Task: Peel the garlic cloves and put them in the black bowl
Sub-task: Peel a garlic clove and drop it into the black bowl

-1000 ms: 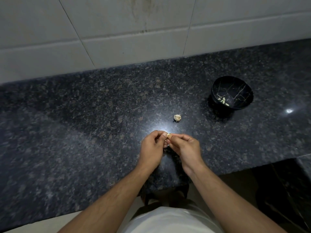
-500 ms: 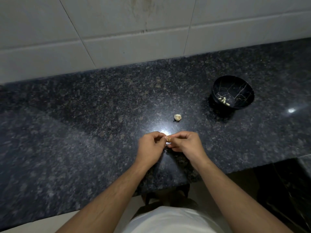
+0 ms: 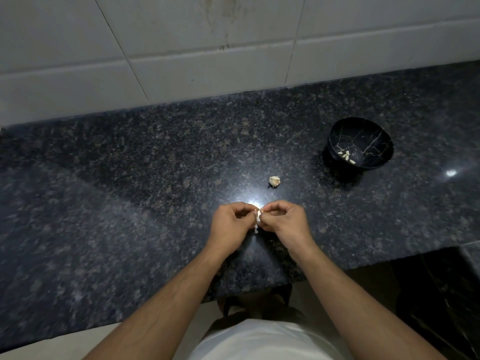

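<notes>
Pale garlic clove [image 3: 257,217] is pinched between the curled fingers of left hand [image 3: 232,221] and right hand [image 3: 283,219], above the near edge of the dark granite worktop [image 3: 130,193]. Black bowl [image 3: 374,137], with peeled cloves [image 3: 346,156] inside, is seen toward the right edge. Garlic piece [image 3: 274,181] lies between.

No readable text, labels or numbers.
</notes>
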